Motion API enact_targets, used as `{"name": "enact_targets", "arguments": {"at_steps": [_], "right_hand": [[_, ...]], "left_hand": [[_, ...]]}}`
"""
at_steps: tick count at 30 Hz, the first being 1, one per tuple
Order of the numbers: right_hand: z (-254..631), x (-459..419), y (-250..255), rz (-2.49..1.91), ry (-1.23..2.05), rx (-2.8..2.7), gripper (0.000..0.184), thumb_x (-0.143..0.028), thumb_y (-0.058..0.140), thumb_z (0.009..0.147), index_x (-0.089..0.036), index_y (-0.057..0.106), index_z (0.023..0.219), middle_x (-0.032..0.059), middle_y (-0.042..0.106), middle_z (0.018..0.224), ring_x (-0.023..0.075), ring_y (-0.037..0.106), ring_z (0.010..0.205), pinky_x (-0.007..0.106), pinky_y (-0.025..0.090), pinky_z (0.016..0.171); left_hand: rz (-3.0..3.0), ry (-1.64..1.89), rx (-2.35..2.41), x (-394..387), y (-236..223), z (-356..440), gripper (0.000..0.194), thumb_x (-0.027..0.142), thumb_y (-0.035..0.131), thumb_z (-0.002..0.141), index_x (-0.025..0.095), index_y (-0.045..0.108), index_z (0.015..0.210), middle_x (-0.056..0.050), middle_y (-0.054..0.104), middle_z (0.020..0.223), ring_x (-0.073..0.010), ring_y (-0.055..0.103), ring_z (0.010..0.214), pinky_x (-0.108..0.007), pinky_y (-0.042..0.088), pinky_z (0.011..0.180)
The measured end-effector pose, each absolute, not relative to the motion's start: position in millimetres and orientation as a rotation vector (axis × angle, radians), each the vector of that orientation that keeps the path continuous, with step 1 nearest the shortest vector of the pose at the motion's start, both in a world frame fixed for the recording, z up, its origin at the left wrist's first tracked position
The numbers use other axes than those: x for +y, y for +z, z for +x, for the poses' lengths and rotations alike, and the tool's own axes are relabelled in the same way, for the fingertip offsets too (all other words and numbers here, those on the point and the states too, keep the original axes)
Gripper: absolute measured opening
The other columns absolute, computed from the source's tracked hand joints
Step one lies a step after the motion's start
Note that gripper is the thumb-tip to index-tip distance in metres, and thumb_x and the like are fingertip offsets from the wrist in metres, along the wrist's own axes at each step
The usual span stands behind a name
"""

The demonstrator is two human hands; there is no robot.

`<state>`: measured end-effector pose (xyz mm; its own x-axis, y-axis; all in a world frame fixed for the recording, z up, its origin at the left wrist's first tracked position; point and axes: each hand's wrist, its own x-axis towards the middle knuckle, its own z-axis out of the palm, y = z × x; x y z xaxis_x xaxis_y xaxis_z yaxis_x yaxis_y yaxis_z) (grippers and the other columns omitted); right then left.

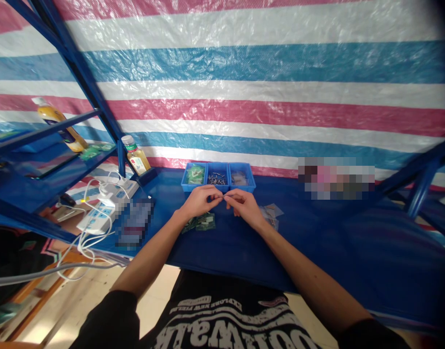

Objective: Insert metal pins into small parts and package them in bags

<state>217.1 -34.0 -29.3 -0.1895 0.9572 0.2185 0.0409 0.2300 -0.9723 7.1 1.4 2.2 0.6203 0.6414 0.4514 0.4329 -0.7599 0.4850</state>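
My left hand (pixel 199 201) and my right hand (pixel 244 206) meet above the blue table cover (pixel 309 242), fingertips pinching a tiny pale part (pixel 223 196) too small to identify. Just beyond them stands a blue three-compartment tray (pixel 218 186). Its left compartment holds green packets (pixel 195 174), the middle several metal screws (pixel 217 179), and the right a clear bag (pixel 238 178). Green circuit boards in bags (pixel 204 222) lie under my left wrist. Clear plastic bags (pixel 271 215) lie beside my right hand.
White power strips (pixel 99 218) with tangled white cables sit at the left, by a pixelated object (pixel 135 223). Blue steel shelving (pixel 77 63) holds bottles (pixel 58 123). A striped tarp (pixel 244 111) hangs behind. Another pixelated object (pixel 334 178) lies at the back right.
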Motion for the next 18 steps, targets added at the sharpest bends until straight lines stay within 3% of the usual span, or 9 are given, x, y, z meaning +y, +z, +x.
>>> {"name": "enact_targets", "arguments": {"at_steps": [3, 8, 10, 13, 18], "right_hand": [[216.1, -36.2, -24.5, -0.919, 1.118, -1.466, 0.038, -0.059, 0.065, 0.091, -0.021, 0.070, 0.095, 0.0048, 0.074, 0.087, 0.0129, 0.056, 0.048, 0.030, 0.048, 0.049], [216.9, -31.7, -28.5, -0.959, 0.999, -1.396, 0.039, -0.061, 0.073, 0.084, -0.022, 0.071, 0.089, 0.0011, 0.067, 0.071, 0.0152, 0.058, 0.049, 0.031, 0.048, 0.049], [217.4, -29.4, -31.5, -0.954, 0.984, -1.365, 0.041, -0.060, 0.076, 0.081, -0.022, 0.070, 0.095, 0.0023, 0.069, 0.081, 0.0142, 0.058, 0.049, 0.030, 0.047, 0.047], [217.4, -27.5, -34.5, -0.944, 1.002, -1.337, 0.049, -0.059, 0.078, 0.078, -0.024, 0.065, 0.109, 0.0032, 0.071, 0.094, 0.0131, 0.059, 0.050, 0.029, 0.047, 0.046], [216.1, -27.9, -36.4, -0.909, 1.085, -1.328, 0.051, -0.058, 0.081, 0.076, -0.027, 0.054, 0.104, -0.0028, 0.067, 0.080, 0.0125, 0.057, 0.047, 0.027, 0.046, 0.045]], "left_hand": [[2.494, 0.918, 0.916, 2.5, 1.2, 6.8, 0.024, 0.036, 0.058, 0.100, 0.019, 0.074, 0.103, -0.005, 0.068, 0.088, -0.0148, 0.060, 0.076, -0.024, 0.045, 0.071], [2.353, 0.968, 0.997, 5.7, 2.2, 5.8, 0.036, 0.041, 0.044, 0.106, 0.020, 0.067, 0.126, -0.007, 0.073, 0.103, -0.0188, 0.066, 0.088, -0.029, 0.050, 0.082], [2.316, 0.936, 0.958, 6.4, 2.5, 5.6, 0.039, 0.043, 0.041, 0.107, 0.019, 0.069, 0.122, -0.006, 0.074, 0.098, -0.0194, 0.067, 0.089, -0.028, 0.050, 0.081], [2.360, 0.837, 0.878, 6.2, 1.7, 6.8, 0.036, 0.046, 0.054, 0.102, 0.017, 0.073, 0.105, -0.005, 0.073, 0.090, -0.0174, 0.065, 0.078, -0.026, 0.046, 0.070], [2.474, 0.756, 0.835, 4.4, -0.5, 9.9, 0.034, 0.042, 0.054, 0.102, 0.016, 0.073, 0.093, -0.003, 0.070, 0.081, -0.0142, 0.058, 0.069, -0.025, 0.040, 0.066]]}}
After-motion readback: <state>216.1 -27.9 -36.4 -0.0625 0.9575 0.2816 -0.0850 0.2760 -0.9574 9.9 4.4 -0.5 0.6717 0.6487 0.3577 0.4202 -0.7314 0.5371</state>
